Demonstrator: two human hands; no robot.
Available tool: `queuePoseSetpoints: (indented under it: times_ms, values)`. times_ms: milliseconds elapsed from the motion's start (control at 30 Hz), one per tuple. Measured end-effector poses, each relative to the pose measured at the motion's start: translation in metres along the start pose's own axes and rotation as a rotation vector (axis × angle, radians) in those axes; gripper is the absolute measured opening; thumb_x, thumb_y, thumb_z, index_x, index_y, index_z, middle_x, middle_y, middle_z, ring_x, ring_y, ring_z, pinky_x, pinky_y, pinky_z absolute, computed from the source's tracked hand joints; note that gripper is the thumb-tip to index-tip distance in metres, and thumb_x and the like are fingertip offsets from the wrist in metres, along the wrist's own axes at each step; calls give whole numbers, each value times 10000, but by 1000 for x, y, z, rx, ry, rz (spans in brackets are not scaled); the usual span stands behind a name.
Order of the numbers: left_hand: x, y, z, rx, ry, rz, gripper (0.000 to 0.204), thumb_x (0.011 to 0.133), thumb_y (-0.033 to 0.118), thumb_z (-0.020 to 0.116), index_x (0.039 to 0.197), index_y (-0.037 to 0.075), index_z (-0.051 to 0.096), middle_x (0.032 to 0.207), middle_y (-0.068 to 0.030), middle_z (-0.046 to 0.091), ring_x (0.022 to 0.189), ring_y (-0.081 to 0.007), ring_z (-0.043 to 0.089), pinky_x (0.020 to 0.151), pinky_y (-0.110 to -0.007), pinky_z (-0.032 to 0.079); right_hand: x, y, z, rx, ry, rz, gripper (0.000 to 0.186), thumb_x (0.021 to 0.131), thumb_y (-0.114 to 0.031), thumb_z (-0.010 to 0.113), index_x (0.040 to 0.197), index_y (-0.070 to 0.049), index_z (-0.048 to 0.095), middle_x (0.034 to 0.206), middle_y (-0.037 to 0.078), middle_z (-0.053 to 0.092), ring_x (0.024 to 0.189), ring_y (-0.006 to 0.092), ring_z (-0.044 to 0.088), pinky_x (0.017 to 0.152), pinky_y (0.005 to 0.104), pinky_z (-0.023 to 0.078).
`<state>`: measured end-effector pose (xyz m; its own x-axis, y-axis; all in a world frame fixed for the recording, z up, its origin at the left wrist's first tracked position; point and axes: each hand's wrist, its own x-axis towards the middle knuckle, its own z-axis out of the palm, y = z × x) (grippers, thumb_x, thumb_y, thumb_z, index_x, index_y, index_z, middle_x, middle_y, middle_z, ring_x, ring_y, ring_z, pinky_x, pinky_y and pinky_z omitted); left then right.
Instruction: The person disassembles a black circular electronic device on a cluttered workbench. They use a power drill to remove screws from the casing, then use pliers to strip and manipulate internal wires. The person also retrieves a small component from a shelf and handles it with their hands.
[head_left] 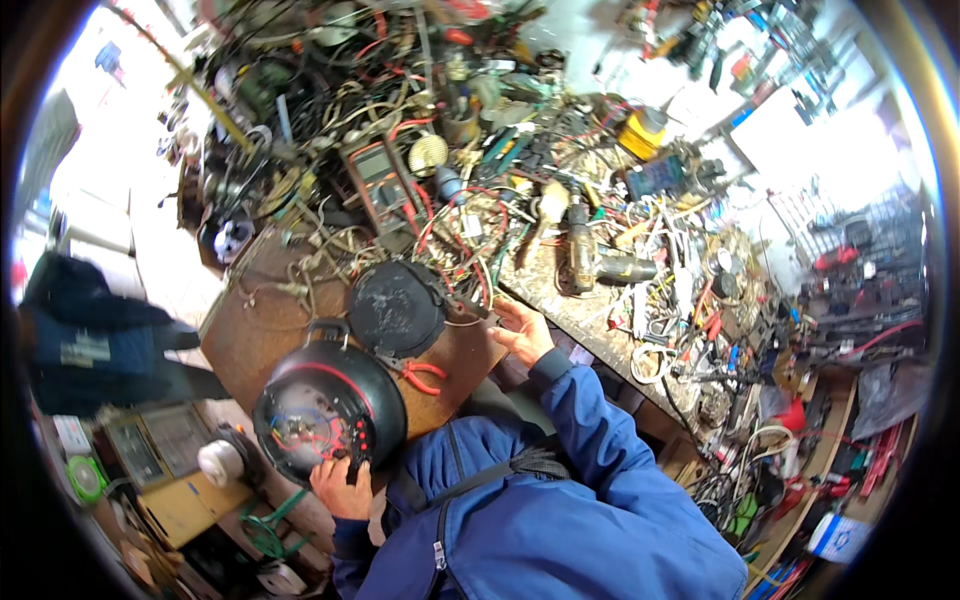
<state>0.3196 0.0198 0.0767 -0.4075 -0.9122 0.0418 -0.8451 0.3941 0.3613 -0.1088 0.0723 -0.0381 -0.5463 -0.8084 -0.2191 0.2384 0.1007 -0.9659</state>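
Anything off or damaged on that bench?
Yes. The black round appliance is upside down with its base open, coloured wiring exposed; its round cover plate lies detached beside it. The left hand holds its rim. Red pliers lie close. Tangled wires and tools bury the bench behind.

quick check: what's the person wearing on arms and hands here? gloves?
No gloves: the left hand and right hand are bare. Both arms wear blue jacket sleeves with darker navy cuffs. A dark strap crosses the jacket front, beside a zip.
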Motion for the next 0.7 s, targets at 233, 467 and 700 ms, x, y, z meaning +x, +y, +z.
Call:
queuePoseSetpoints:
  times_ms: [233, 467, 700]
  values:
    - [2, -3, -3, 17, -73, 59, 272, 770, 174, 815, 959, 3, 720, 986, -169, 668, 971, -396, 607, 927, -497, 459, -107, 60, -133, -809, 200, 341, 345, 872, -289, 759, 1063, -2, 761, 970, 230, 762, 947, 351, 754, 855, 431, 581]
    - [-5, -29, -1, -30, -77, 251, 317, 817, 153, 774, 1074, -25, 719, 988, -188, 682, 947, -408, 616, 895, -512, 480, -320, 113, -140, -1054, 426, 604, 291, 851, -261, 736, 994, -8, 716, 1022, 254, 735, 1039, 435, 695, 913, 522, 549]
    - [0, -30, 9, -101, 25, 425, 279, 907, 129, 699, 1138, -26, 710, 989, -198, 694, 917, -400, 613, 839, -501, 491, -536, 143, -110, -1432, 1011, 981, 720, 843, -246, 778, 1451, -1, 481, 1528, 224, 463, 1412, 419, 428, 1146, 556, 389]
